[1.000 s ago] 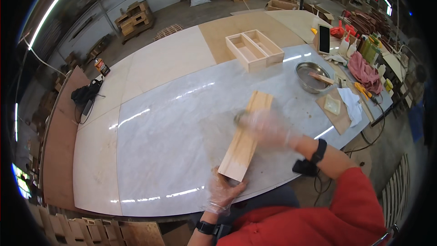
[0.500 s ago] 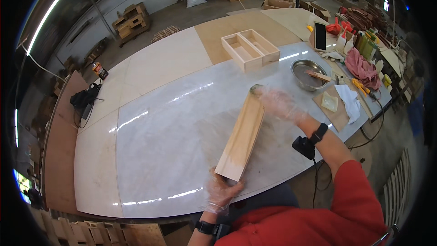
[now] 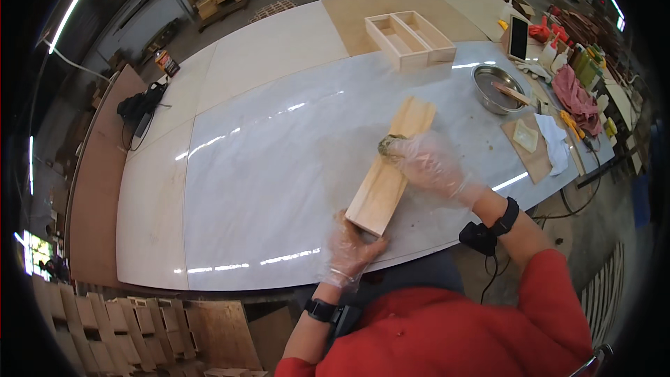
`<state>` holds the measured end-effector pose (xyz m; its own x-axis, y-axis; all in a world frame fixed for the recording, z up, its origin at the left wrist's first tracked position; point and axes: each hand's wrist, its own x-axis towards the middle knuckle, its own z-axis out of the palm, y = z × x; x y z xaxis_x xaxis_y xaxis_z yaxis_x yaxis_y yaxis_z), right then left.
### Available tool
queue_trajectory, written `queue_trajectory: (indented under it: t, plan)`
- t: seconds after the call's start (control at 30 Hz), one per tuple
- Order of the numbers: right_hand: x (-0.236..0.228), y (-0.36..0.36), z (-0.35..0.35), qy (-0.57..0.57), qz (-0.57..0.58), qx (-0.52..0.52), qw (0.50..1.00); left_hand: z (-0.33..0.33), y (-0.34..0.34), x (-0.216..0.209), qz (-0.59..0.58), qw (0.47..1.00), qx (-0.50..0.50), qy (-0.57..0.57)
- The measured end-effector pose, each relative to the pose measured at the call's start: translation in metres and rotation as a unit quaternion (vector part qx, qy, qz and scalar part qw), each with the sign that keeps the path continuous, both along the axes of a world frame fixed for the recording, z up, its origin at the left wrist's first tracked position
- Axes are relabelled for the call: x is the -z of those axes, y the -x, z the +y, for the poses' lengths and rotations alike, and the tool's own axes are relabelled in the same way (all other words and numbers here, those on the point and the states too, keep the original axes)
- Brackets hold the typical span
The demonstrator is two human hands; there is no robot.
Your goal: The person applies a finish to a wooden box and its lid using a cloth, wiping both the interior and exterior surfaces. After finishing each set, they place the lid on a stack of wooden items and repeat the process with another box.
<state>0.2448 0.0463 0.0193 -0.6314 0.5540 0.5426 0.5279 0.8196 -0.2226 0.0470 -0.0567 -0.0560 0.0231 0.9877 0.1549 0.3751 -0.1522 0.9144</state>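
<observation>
A long pale wooden piece [image 3: 382, 192], box-like with a flat top and straight sides, lies at a slant on the table. My left hand [image 3: 351, 248], in a clear plastic glove, grips its near end, with the thumb at the end face. In a similar glove, my right hand [image 3: 427, 162] is closed around a dark greenish wad [image 3: 393, 145]. It presses the wad on the top face, around the middle of the piece. The wad looks like crumpled cloth or a pad; I cannot make out which. Part of the piece's right edge is hidden by my right hand.
Beyond lies a two-compartment wooden box [image 3: 412, 42]. To its right stand a metal bowl [image 3: 497, 91] with a wooden stick, a small translucent dish [image 3: 525, 137], a white cloth [image 3: 551, 143] and a pink cloth [image 3: 578, 98]. Plastic film covers the table [image 3: 258, 188].
My right hand has drawn the wad from the far end of the wooden piece back to about its middle. My left hand keeps its hold. The whole view has shifted.
</observation>
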Motion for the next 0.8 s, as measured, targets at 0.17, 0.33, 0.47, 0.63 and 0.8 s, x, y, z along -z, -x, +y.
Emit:
queue_trajectory:
  t: [0.17, 0.33, 0.47, 0.63, 0.8]
  plan:
    - [-0.036, 0.042, -0.063, 0.091, -0.104, -0.085, 0.987, 0.0, 0.013, 0.022, 0.094, 0.988, 0.053, -0.108]
    - [-0.035, 0.027, -0.028, 0.093, -0.022, -0.069, 0.993, -0.004, 0.003, -0.01, 0.063, 0.998, 0.004, -0.002]
    - [-0.04, 0.037, -0.045, 0.051, -0.078, -0.046, 0.995, -0.003, 0.005, -0.007, 0.031, 0.999, 0.01, 0.028]
    - [-0.045, 0.032, -0.087, 0.089, -0.014, -0.118, 0.989, -0.004, 0.005, -0.005, 0.046, 0.999, -0.002, 0.014]
    - [-0.041, 0.053, -0.068, 0.093, -0.08, -0.1, 0.987, -0.003, 0.008, 0.008, -0.01, 0.997, 0.073, -0.02]
